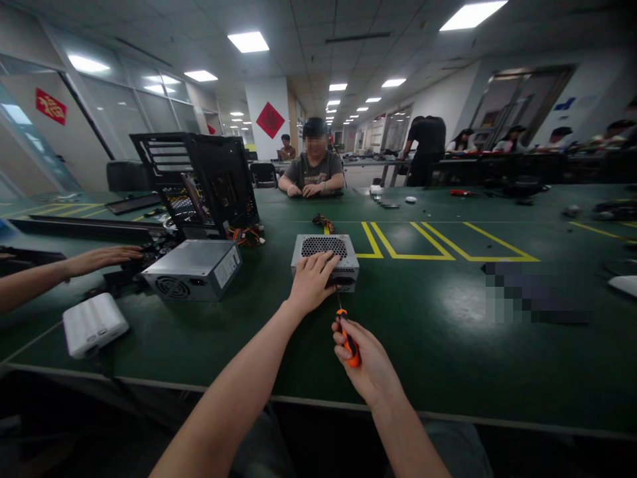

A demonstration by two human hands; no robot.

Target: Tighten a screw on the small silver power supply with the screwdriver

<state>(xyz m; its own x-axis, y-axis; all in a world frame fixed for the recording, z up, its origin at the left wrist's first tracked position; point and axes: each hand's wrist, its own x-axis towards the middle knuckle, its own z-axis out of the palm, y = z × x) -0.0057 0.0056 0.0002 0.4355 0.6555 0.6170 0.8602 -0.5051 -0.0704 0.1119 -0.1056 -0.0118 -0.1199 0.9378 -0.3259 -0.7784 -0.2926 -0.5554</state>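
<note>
In the head view a grey metal computer power supply unit (326, 240) with a honeycomb vent on top rests on the green table. My left hand (314, 279) lies on its near part, fingers stretched and spread over the top, covering some of the near face. A screwdriver (350, 345) with an orange and black handle is gripped in my right hand (371, 358). Its thin shaft points away from me, and the tip reaches the near face of the unit by the power socket. Whether it sits in a screw is too small to tell. A bundle of cables (323, 223) emerges behind the unit.
A second power supply (192, 265), a white box-like device (94, 323) and an open black computer case (199, 179) stand to the left. Another person's hand (109, 255) reaches in there. Yellow tape lines (413, 255) mark the table. A person (314, 166) sits opposite.
</note>
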